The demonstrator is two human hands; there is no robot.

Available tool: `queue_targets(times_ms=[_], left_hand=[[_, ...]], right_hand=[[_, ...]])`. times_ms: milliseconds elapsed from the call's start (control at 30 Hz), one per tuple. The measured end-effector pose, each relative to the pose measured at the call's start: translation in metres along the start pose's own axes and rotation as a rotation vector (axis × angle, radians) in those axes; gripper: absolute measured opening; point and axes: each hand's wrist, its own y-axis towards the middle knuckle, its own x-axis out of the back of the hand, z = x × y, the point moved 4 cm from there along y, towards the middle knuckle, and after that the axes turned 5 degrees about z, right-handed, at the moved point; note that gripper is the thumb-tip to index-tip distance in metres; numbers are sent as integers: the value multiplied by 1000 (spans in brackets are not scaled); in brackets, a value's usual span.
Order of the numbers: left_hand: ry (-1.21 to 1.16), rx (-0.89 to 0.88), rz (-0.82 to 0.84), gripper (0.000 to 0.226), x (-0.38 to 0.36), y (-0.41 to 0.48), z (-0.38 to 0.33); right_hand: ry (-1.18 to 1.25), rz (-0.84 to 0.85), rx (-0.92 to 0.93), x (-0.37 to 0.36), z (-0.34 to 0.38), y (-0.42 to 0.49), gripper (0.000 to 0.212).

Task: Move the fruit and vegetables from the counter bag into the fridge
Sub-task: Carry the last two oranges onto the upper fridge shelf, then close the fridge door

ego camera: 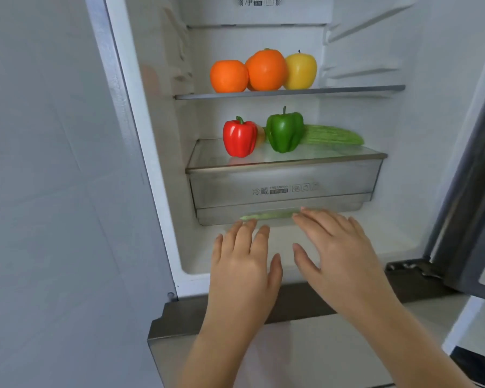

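Note:
The fridge stands open in front of me. On its upper glass shelf (347, 89) sit two oranges (228, 76) (266, 70) and a yellow apple (301, 71). The lid of the clear drawer (286, 186) carries a red pepper (239, 137), a green pepper (284, 131) and a long pale-green gourd (333, 134) lying behind them. A small yellowish item peeks out between the peppers. Under the drawer lies a pale-green vegetable (266, 215). My left hand (245, 264) and my right hand (336, 247) reach toward it, fingers straight, holding nothing. The bag is not in view.
The fridge door (471, 191) hangs open at the right, with door racks (361, 71) along the inner right wall. A grey side panel (53, 191) fills the left. Below the fridge floor runs the dark top edge of a lower drawer (179, 320).

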Motion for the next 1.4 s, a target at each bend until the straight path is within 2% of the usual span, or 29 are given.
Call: queue_targets(times_ms=[333, 633, 900, 1033, 1167, 1400], left_hand=[[40, 108, -28, 42, 27, -64, -83], [71, 117, 98, 42, 44, -131, -144], [20, 83, 124, 43, 77, -177, -182], [-17, 49, 109, 43, 99, -210, -191], [-67, 96, 90, 43, 109, -241, -198], [-149, 55, 142, 44, 110, -260, -250]], right_hand=[[109, -1, 40, 35, -25, -87, 44], [149, 36, 55, 79, -40, -169, 42], [127, 83, -43, 121, -36, -233, 48], [102, 40, -69, 148, -18, -262, 35], [89, 74, -82, 171, -9, -289, 36], [86, 144, -211, 211, -42, -337, 41]])
